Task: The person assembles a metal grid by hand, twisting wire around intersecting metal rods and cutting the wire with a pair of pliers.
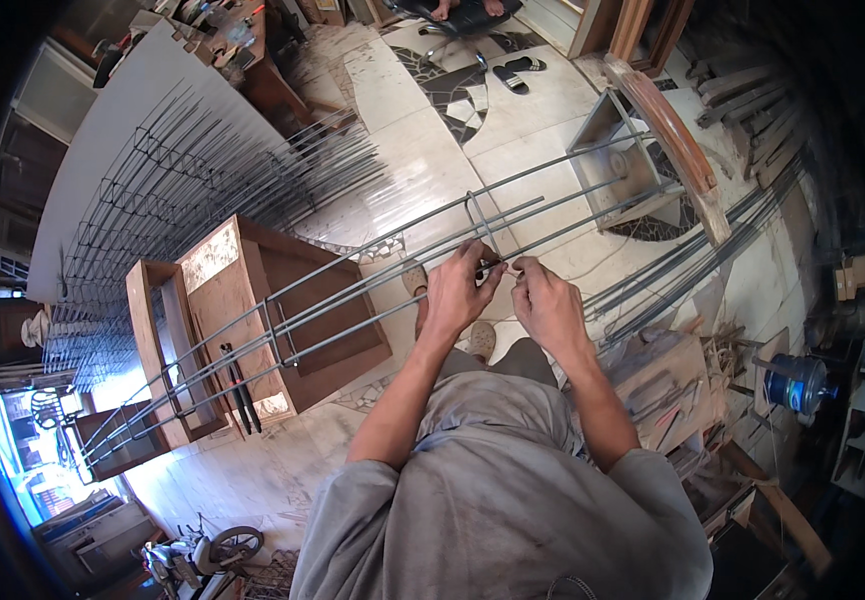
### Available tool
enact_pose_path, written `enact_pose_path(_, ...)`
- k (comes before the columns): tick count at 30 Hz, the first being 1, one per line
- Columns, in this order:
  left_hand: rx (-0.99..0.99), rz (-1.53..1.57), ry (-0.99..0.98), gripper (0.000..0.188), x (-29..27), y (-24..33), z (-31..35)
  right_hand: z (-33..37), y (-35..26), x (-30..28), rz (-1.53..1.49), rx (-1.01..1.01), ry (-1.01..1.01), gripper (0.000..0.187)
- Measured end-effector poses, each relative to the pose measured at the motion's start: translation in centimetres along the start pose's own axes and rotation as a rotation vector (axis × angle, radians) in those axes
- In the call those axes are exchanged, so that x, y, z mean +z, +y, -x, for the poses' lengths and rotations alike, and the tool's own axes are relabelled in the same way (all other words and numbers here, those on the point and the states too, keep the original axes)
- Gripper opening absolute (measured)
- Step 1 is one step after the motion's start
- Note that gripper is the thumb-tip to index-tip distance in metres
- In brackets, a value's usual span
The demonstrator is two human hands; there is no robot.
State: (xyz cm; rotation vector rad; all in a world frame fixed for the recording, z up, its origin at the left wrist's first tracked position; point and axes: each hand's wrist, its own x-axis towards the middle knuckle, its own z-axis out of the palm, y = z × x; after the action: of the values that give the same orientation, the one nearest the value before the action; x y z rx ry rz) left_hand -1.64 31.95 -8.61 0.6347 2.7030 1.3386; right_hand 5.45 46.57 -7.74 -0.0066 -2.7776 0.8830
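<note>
A long cage of steel reinforcing bars (353,305) slants across in front of me, with square stirrups (271,318) around the bars. My left hand (461,285) is closed at the near lower corner of one stirrup (480,215), its thumb and fingers pinched around the stirrup where it meets a bar. Just to its right, my right hand (550,308) is closed too, thumb and index fingertip pressed together by the same joint. Whatever lies between those right fingertips is too small to make out. The fingers partly hide the joint.
A wooden cabinet (328,340) supports the cage's left part, with dark-handled pincers (241,390) on it. At the right end stands a wooden-backed chair (668,125). More bar cages (153,190) stand at left; loose bars (693,265) lie at right. Sandals (519,74) are on the floor.
</note>
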Motion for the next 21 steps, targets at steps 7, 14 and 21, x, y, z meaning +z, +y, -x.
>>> enact_pose_path(7,0.081,0.236,-0.133,0.025,-1.6,-1.8,0.2,-2.9,-2.1,-2.9,0.203,-0.339,-0.116,0.029)
enact_pose_path(14,0.092,0.054,-0.220,0.034,-0.7,-3.1,0.5,-7.5,-4.1,-1.8,0.336,-0.722,-0.287,0.038)
enact_pose_path(21,0.113,0.211,0.034,0.023,1.5,-4.8,-0.4,-11.1,-6.0,-0.7,0.398,-0.627,-0.417,0.035)
